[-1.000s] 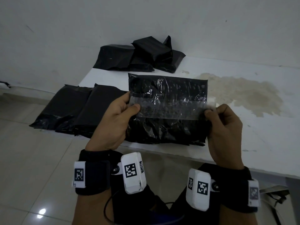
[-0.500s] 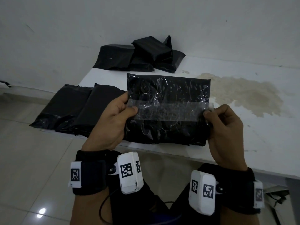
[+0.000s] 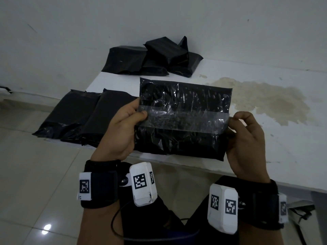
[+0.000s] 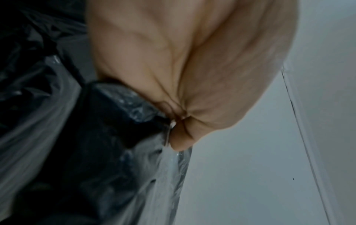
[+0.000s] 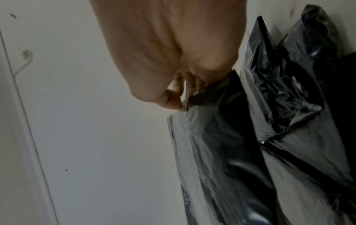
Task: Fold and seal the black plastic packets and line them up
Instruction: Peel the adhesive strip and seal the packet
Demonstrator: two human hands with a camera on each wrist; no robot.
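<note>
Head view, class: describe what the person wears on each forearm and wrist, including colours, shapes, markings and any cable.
Both forearms are bare. Each carries a wide black fabric wrist band with a small white tag printed with a black square code. A rounded white plastic camera box with similar black square codes is mounted on each band's inner side. A thin black cable loops below the left band.

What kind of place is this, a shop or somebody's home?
Hard to say; it looks like a plain back room used for packing. A stained white table stands against a bare wall over a tiled floor, with black packets lined up and more in a pile.
</note>
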